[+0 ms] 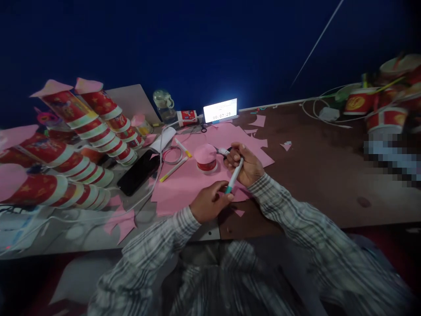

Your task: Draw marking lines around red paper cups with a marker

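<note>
Both of my hands are on a white marker pen with a teal end, held at a slant over the pink paper. My left hand pinches the teal end between thumb and fingers. Higher up, my right hand is closed round the white barrel. A small white piece shows beside its fingertips; I cannot make out what it is. Just beyond my hands stands a red paper cup topped with a pink paper cone. Pink paper sheets lie beneath it.
Stacked red cups with pink cones crowd the left side. A black phone, white cable and two yellow-white pens lie nearby. Behind are a lit timer screen and a jug. More cups stand at right.
</note>
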`<state>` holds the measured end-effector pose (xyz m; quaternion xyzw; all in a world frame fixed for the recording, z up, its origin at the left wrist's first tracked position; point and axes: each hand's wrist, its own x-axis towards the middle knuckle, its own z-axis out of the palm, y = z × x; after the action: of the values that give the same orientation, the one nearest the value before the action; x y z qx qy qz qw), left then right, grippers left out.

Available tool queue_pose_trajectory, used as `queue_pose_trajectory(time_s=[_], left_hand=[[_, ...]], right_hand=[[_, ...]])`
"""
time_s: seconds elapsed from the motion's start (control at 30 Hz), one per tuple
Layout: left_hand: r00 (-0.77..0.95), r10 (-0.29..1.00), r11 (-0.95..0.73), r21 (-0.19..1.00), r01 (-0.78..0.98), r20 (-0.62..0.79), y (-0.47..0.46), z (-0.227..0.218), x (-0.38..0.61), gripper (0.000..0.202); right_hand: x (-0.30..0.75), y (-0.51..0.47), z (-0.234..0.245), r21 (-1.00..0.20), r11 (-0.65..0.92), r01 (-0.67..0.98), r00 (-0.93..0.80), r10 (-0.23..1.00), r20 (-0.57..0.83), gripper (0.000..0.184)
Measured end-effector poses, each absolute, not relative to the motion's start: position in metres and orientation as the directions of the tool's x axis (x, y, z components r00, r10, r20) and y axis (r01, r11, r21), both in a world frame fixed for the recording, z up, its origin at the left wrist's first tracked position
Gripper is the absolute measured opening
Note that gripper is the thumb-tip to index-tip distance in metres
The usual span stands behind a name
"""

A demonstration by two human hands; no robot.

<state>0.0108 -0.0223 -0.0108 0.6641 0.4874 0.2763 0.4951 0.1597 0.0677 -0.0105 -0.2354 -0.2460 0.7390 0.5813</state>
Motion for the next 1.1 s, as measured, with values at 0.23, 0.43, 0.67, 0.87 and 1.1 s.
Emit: queue_pose_trajectory(time_s=[0.23, 0.43, 0.67, 0.87, 1.1], left_hand=[[0.313, 0.941, 0.071, 0.98, 0.184, -0.126, -0.003, -0.017, 0.026, 0.037], [0.366, 0.919, 0.153, 0.988, 0.013, -0.147, -0.002, -0.013, 0.024, 0.051], [0.521, 0.802, 0.469, 0.848, -0.248, -0.291, -0.006, -0.002, 0.033, 0.059], [0.445, 0.835, 0.435, 0.883, -0.177, -0.323, -0.015, 0.007, 0.035, 0.06], [0.431, 0.817, 0.496, 0.848, -0.189, -0.382, -0.019, 0.02, 0.036, 0.056]], right_hand=[[0.165, 0.068, -0.012, -0.733, -0.174, -0.658, -0.169, 0.982, -0.081, 0.046], [0.169, 0.056, -0.009, -0.98, 0.002, -0.201, -0.147, 0.989, 0.032, 0.054], [0.168, 0.055, -0.005, -0.97, -0.001, -0.242, -0.046, 0.999, 0.01, 0.06], [0.164, 0.053, -0.002, -0.957, -0.039, -0.286, -0.008, 0.999, -0.039, 0.058], [0.154, 0.046, -0.005, -0.924, -0.088, -0.373, -0.007, 0.996, -0.092, 0.054]])
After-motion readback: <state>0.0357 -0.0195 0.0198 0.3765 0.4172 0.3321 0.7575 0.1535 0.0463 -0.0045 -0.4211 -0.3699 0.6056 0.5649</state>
